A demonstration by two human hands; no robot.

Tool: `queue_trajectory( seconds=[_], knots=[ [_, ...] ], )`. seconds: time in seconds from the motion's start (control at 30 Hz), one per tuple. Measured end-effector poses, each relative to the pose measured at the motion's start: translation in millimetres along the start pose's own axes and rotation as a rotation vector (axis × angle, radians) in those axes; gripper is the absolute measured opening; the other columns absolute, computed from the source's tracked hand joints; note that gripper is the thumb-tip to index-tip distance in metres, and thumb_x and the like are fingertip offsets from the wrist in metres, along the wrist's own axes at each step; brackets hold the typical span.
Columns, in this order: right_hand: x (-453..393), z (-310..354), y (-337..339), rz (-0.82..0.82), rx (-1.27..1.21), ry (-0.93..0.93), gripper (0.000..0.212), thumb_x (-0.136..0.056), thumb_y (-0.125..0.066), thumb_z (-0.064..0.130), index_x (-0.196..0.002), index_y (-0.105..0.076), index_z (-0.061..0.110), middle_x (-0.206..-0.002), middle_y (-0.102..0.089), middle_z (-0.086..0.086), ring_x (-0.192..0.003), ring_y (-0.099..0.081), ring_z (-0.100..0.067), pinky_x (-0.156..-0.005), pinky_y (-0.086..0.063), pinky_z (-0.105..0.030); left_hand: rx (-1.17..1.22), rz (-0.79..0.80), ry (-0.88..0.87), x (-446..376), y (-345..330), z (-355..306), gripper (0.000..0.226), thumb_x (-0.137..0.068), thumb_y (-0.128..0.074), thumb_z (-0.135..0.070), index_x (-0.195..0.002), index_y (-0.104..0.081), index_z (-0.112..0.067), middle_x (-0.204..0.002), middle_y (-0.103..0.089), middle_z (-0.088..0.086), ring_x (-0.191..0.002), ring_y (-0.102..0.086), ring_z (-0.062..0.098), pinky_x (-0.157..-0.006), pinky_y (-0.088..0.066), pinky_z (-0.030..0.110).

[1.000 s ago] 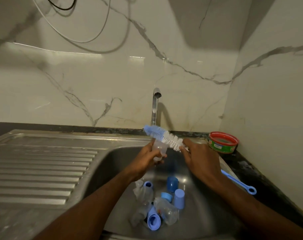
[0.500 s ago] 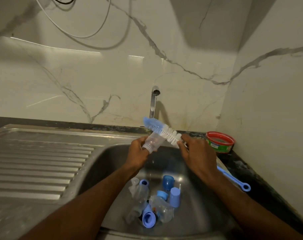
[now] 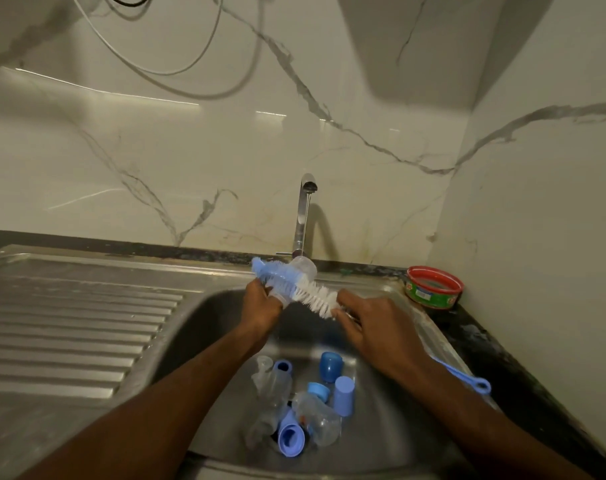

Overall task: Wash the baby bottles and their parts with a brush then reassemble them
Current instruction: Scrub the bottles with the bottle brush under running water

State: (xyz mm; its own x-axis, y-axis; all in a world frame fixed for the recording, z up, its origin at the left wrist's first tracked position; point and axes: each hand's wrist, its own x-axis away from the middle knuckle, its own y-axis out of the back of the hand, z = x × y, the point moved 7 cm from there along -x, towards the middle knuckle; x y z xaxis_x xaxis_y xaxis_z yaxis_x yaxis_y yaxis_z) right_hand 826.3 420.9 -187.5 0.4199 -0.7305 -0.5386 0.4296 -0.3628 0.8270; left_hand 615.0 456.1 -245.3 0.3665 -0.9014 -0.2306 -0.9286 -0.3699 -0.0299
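Over the stainless steel sink [image 3: 204, 327], the left hand [image 3: 261, 306] grips a clear baby bottle [image 3: 299, 277], its fingers curled round the lower body, with the bottle tilted up and to the right below the tap [image 3: 305, 216]. The right hand [image 3: 370, 323] holds the handle end of a bottle brush [image 3: 294, 289], fingers curled over it; the blue and white bristle head lies across the near side of the held bottle, touching it, with the blue tip pointing left. The brush's blue handle loop [image 3: 474, 384] shows beyond the right forearm, over the sink's right rim. In the basin bottom lie further parts close together: a clear bottle on its side [image 3: 320, 419], a second clear bottle with a blue collar [image 3: 277, 379], a dark blue cap [image 3: 331, 367], a pale blue cap [image 3: 344, 394] standing upright, and a pale blue cover [image 3: 291, 438] at the near end. A red and green tub [image 3: 433, 289] sits on the dark counter in the far right corner. The ribbed draining board [image 3: 69, 327] lies to the left.
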Motion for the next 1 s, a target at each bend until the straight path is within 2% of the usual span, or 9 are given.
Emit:
queue_trajectory(
  seconds=[0.13,0.27,0.4,0.47,0.6,0.73,0.8,0.87,1.0],
  knots=[
    [-8,-16,8,-0.099,0.039,-0.071,0.021,-0.102,-0.052,0.043,-0.117,-0.063,0.033,-0.096,-0.07,0.006,-0.077,-0.057,-0.005,-0.069,-0.044,-0.022,-0.07,0.046,-0.035,2,-3,-6,0.037,-0.096,-0.067,-0.014,-0.132,-0.06,-0.011,-0.121,-0.068,0.007,-0.111,-0.066,0.022,-0.096,-0.056,0.041],
    [-15,-21,12,-0.138,0.059,-0.15,0.025,-0.102,-0.051,0.042,-0.122,-0.062,0.031,-0.103,-0.073,0.002,-0.085,-0.065,-0.014,-0.074,-0.056,-0.033,-0.106,0.032,-0.024,3,-10,-7,0.037,-0.09,-0.074,-0.008,-0.127,-0.066,-0.011,-0.117,-0.072,0.007,-0.106,-0.069,0.02,-0.091,-0.06,0.042],
    [3,-2,-3,-0.003,-0.008,0.06,0.016,-0.101,-0.053,0.044,-0.111,-0.061,0.035,-0.099,-0.071,0.008,-0.071,-0.054,0.002,-0.062,-0.042,-0.012,-0.142,-0.097,0.017,1,12,2,0.032,-0.097,-0.065,-0.012,-0.128,-0.058,-0.008,-0.121,-0.068,0.01,-0.107,-0.066,0.02,-0.094,-0.055,0.036],
    [-2,-7,0,-0.038,0.02,-0.001,0.02,-0.101,-0.053,0.042,-0.117,-0.06,0.035,-0.099,-0.071,0.006,-0.074,-0.055,-0.001,-0.065,-0.045,-0.017,-0.13,-0.042,0.014,1,6,-1,0.033,-0.096,-0.067,-0.012,-0.128,-0.061,-0.01,-0.12,-0.069,0.006,-0.11,-0.066,0.02,-0.099,-0.055,0.04],
    [-13,-19,11,-0.118,0.049,-0.16,0.022,-0.101,-0.054,0.039,-0.118,-0.064,0.03,-0.1,-0.072,0.0,-0.084,-0.064,-0.016,-0.072,-0.054,-0.034,-0.101,0.016,-0.024,3,-8,-7,0.028,-0.091,-0.073,-0.013,-0.12,-0.07,-0.013,-0.112,-0.073,0.002,-0.106,-0.069,0.018,-0.093,-0.059,0.04],
    [5,1,-9,0.013,-0.024,0.027,0.019,-0.099,-0.054,0.045,-0.116,-0.06,0.037,-0.104,-0.071,0.01,-0.078,-0.059,-0.004,-0.065,-0.049,-0.019,-0.013,-0.025,0.111,0,2,12,0.033,-0.1,-0.062,-0.016,-0.132,-0.057,-0.011,-0.12,-0.068,0.008,-0.102,-0.067,0.019,-0.085,-0.058,0.031],
    [0,-6,-7,-0.026,-0.001,-0.019,0.022,-0.099,-0.055,0.044,-0.119,-0.06,0.035,-0.103,-0.072,0.005,-0.079,-0.061,-0.008,-0.066,-0.047,-0.022,0.122,0.015,0.21,4,-5,14,0.028,-0.101,-0.06,-0.015,-0.129,-0.057,-0.016,-0.113,-0.069,0.007,-0.093,-0.073,0.022,-0.071,-0.06,0.027],
    [-9,-21,3,-0.099,0.064,-0.142,0.025,-0.099,-0.055,0.043,-0.12,-0.063,0.031,-0.101,-0.073,0.001,-0.081,-0.062,-0.015,-0.067,-0.047,-0.029,0.153,0.079,0.196,6,-15,6,0.025,-0.099,-0.063,-0.01,-0.122,-0.059,-0.017,-0.111,-0.07,0.011,-0.085,-0.077,0.025,-0.064,-0.062,0.03],
    [-6,-20,4,-0.06,0.027,-0.14,0.021,-0.099,-0.055,0.043,-0.117,-0.062,0.033,-0.102,-0.072,0.002,-0.079,-0.058,-0.012,-0.068,-0.048,-0.03,0.037,0.06,0.099,6,-14,0,0.035,-0.094,-0.068,-0.008,-0.127,-0.06,-0.014,-0.119,-0.068,0.011,-0.094,-0.073,0.027,-0.082,-0.062,0.04]
  ],
)
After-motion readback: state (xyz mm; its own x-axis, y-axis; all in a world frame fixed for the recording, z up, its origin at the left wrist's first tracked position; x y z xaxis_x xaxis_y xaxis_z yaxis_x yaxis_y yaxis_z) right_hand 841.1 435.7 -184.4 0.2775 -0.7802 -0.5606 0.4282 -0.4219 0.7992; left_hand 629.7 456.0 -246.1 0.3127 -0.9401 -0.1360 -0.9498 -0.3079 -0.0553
